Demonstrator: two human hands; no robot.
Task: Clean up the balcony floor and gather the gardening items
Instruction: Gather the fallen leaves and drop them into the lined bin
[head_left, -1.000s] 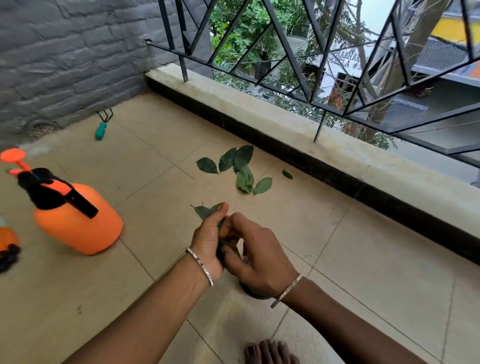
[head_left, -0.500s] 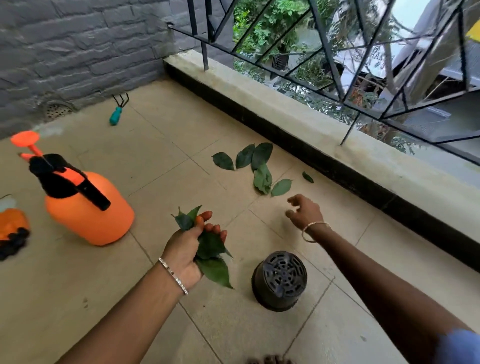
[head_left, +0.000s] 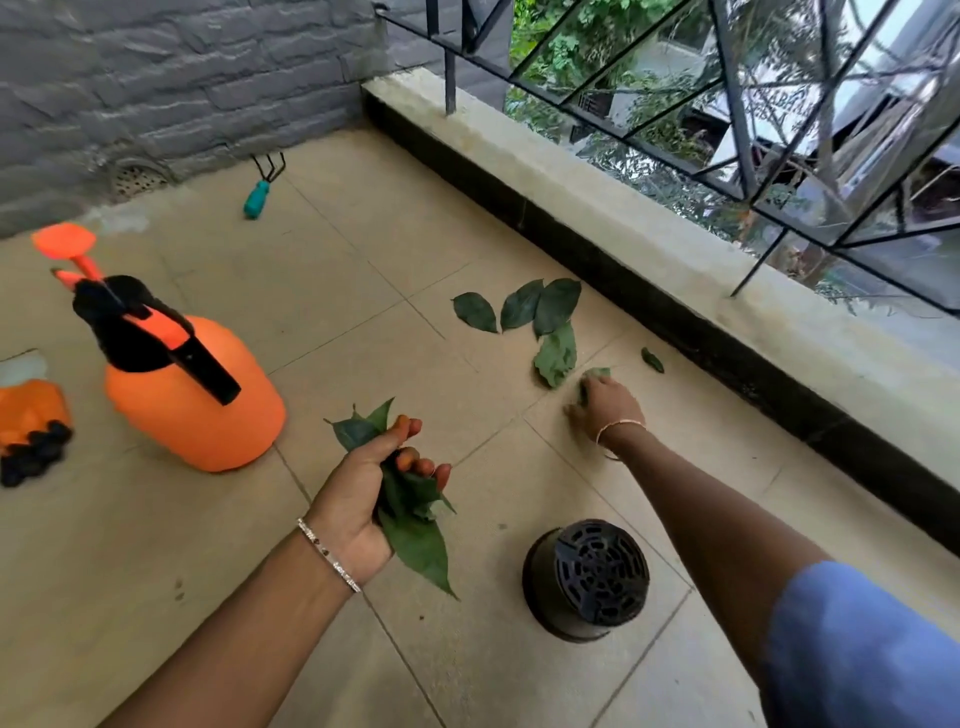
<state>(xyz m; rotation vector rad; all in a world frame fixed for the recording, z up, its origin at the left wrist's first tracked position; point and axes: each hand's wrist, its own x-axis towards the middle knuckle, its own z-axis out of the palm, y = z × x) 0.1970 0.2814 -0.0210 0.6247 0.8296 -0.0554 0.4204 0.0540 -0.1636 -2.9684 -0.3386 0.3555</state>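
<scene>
The left hand (head_left: 363, 499) clenches a bunch of green leaves (head_left: 415, 540) above the beige tiled floor (head_left: 337, 270). The right hand (head_left: 605, 405), blurred, rests on a pale green leaf (head_left: 597, 372) just beside the loose dark green leaves (head_left: 519, 312); whether its fingers pinch it I cannot tell. An upturned black plastic pot (head_left: 592, 577) stands between the forearms

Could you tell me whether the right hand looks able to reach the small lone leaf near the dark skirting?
Probably yes: the right hand is down on the floor at a nearer leaf, just short of the small leaf, with nothing lying between them.
</scene>
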